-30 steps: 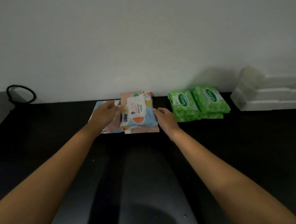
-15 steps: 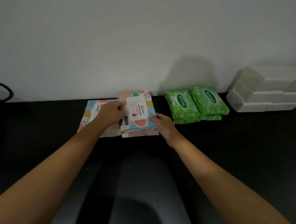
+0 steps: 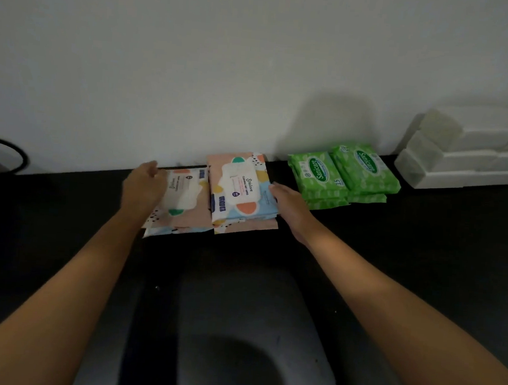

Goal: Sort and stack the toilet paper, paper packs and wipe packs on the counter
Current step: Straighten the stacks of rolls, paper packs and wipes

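Note:
Two stacks of pastel patterned wipe packs lie side by side against the wall. My left hand [image 3: 143, 184] hovers with relaxed fingers over the left edge of the left stack [image 3: 182, 205]. My right hand [image 3: 288, 202] rests with straight fingers against the right side of the right stack [image 3: 240, 191]. Further right lie two stacks of green wipe packs [image 3: 342, 176]. White paper packs [image 3: 465, 156] are piled in steps at the far right.
The black counter [image 3: 423, 249] runs along a white wall. A dark round cable loop [image 3: 14, 157] sits at the far left. A grey glossy strip of counter lies between my forearms near the front.
My left hand has let go of the right stack's top pack and moved left over the other stack. My right hand stays against the right stack's side.

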`<state>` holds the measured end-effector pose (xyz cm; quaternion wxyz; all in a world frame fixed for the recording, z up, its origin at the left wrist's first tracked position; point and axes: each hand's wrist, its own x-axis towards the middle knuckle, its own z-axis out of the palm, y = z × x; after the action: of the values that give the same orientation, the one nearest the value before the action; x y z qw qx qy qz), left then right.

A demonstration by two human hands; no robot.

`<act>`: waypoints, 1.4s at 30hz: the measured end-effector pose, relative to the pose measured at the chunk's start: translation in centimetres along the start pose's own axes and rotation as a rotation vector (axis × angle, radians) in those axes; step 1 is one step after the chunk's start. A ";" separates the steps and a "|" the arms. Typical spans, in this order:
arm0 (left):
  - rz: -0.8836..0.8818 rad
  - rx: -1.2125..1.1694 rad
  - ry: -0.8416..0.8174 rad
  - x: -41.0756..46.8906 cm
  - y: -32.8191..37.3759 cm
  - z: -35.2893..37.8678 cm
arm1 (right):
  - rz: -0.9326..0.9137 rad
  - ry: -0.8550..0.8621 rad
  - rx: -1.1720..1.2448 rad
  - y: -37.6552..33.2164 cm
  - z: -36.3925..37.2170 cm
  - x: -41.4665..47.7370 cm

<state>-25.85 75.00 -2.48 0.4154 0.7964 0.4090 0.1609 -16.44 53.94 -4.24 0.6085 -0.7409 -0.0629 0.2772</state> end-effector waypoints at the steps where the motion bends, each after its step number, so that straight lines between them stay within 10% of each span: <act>1: -0.064 -0.036 -0.004 0.0 -0.7 -0.5 | 0.011 0.017 0.004 -0.2 0.2 0.2; 42: -0.225 -0.375 -0.153 -1.1 -2.7 1.0 | 0.001 0.120 0.018 0.3 2.1 1.7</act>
<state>-27.36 74.44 -5.11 0.6012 0.6647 0.4254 0.1258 -16.14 56.41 -5.26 0.6178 -0.7507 -0.0234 0.2330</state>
